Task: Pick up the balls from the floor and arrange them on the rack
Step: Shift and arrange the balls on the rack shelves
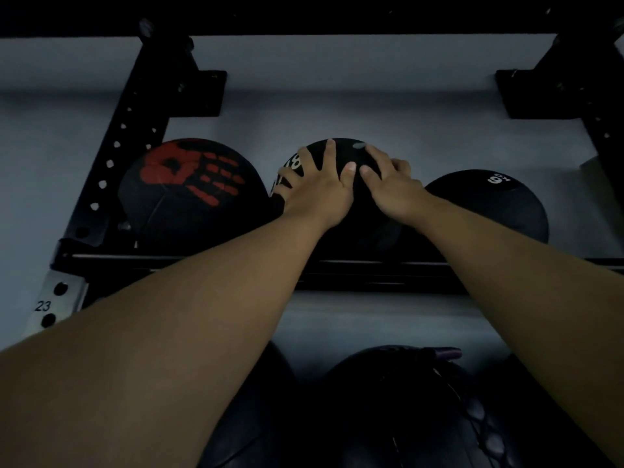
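A black ball with white numbers (341, 150) sits in the middle of the rack shelf (209, 261). My left hand (315, 189) lies spread over its top left and my right hand (388, 184) over its top right, thumbs almost touching. To its left rests a black ball with a red handprint (192, 194). To its right rests a smaller black ball with a white number (489, 204). All three stand side by side against the grey wall.
A black perforated upright (114, 157) rises at the left and another upright (594, 106) at the right. A black crossbeam (304, 15) runs overhead. Larger dark balls (398, 400) fill the lower shelf below my arms.
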